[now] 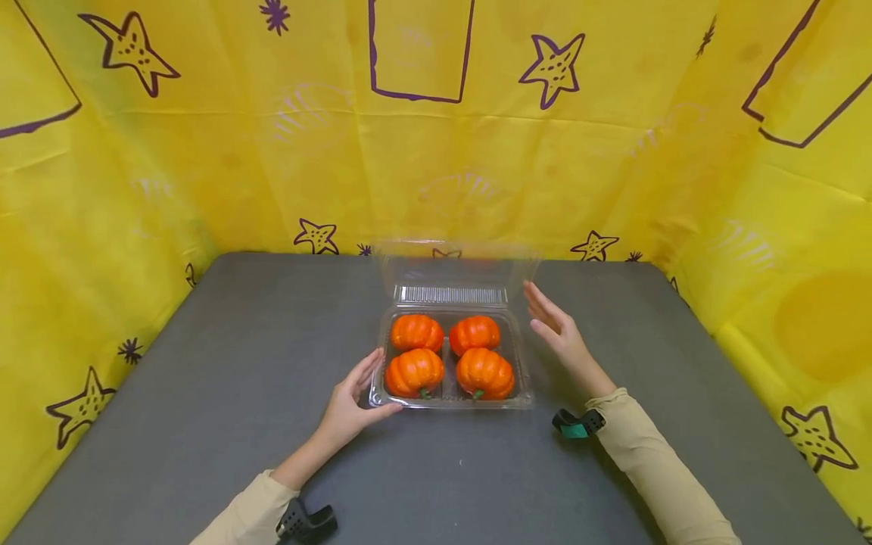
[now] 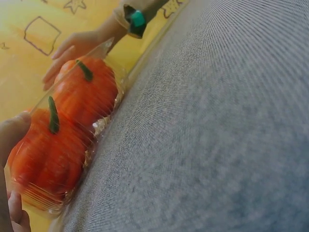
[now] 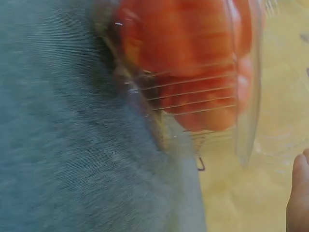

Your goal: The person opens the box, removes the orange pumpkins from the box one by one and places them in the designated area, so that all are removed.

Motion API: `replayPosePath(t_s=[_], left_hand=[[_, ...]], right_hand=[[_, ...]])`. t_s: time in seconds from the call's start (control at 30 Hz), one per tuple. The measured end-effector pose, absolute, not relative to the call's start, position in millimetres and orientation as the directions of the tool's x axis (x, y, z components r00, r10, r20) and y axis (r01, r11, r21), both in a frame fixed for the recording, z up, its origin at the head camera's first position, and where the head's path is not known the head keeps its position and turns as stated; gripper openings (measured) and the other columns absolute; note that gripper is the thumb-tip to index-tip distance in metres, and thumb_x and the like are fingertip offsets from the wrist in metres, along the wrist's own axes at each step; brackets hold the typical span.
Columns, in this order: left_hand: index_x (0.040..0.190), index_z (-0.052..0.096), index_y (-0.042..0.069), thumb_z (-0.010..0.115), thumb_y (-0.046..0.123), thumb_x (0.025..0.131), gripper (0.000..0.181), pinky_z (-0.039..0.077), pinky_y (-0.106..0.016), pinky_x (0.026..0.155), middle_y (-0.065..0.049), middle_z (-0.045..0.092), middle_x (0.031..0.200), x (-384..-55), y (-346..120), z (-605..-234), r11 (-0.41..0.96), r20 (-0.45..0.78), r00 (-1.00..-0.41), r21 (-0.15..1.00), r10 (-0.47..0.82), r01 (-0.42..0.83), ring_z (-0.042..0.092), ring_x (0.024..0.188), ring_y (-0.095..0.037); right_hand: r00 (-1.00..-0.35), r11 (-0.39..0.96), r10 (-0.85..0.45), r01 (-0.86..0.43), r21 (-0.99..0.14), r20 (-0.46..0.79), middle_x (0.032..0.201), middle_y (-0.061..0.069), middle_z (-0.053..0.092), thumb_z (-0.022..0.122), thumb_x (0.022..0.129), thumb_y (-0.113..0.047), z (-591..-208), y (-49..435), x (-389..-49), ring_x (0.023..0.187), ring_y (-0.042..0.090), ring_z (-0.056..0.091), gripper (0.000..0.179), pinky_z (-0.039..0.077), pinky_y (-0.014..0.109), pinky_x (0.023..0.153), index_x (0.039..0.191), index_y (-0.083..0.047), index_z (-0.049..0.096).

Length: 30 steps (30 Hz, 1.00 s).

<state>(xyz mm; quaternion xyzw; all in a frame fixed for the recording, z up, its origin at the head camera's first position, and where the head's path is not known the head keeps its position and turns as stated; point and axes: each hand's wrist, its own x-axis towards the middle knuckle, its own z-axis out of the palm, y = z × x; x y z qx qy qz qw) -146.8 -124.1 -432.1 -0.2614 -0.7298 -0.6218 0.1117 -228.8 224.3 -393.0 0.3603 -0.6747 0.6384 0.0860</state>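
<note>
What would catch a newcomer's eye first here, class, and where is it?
Four orange pumpkins stand out, two by two in a clear container with its lid raised, on the grey table. The left hand holds the container's near left corner; the right hand is beside the lid's right edge. Behind hangs yellow cloth with purple-outlined stars.

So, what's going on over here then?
A person has four orange pumpkins in a clear container on a grey table. Their left hand grips its near left corner. The lid stands open, with the right hand by its right edge; whether they touch is unclear.
</note>
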Motion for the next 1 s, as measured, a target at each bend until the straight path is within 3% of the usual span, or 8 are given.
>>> replayPosePath(t_s=[0.4, 0.63, 1.0], left_hand=[[0.126, 0.032, -0.019, 0.074, -0.017, 0.059, 0.079, 0.029, -0.027, 0.094, -0.034, 0.037, 0.127, -141.4, -120.6, -420.2, 0.113, 0.477, -0.848, 0.853, 0.229, 0.51, 0.035, 0.117, -0.043], [0.125, 0.034, -0.019, 0.075, -0.016, 0.057, 0.08, 0.031, -0.024, 0.094, -0.033, 0.039, 0.126, -141.5, -120.7, -420.7, 0.117, 0.495, -0.84, 0.842, 0.221, 0.527, 0.036, 0.115, -0.043], [0.125, 0.035, -0.018, 0.077, -0.013, 0.058, 0.079, 0.031, -0.025, 0.093, -0.032, 0.04, 0.126, -139.9, -122.1, -421.6, 0.155, 0.493, -0.843, 0.835, 0.217, 0.528, 0.038, 0.115, -0.041]], right_hand=[[-0.789, -0.002, -0.305, -0.559, -0.829, 0.533, 0.138, 0.027, 0.026, 0.041, 0.087, 0.015, -380.9, 220.5, -257.2, 0.126, 0.036, 0.025, 0.047, 0.024, 0.033, 0.101, 0.133, 0.013, 0.028], [-0.826, 0.09, -0.354, -0.497, -0.863, 0.439, 0.143, 0.022, 0.018, 0.044, 0.088, 0.013, -376.7, 217.6, -270.1, 0.129, 0.032, 0.019, 0.055, 0.021, 0.037, 0.102, 0.137, 0.008, 0.021], [-0.861, 0.196, -0.408, -0.409, -0.892, 0.305, 0.143, 0.025, 0.009, 0.053, 0.086, 0.007, -374.0, 209.6, -282.4, 0.13, 0.035, 0.014, 0.063, 0.018, 0.043, 0.102, 0.136, 0.012, 0.014]])
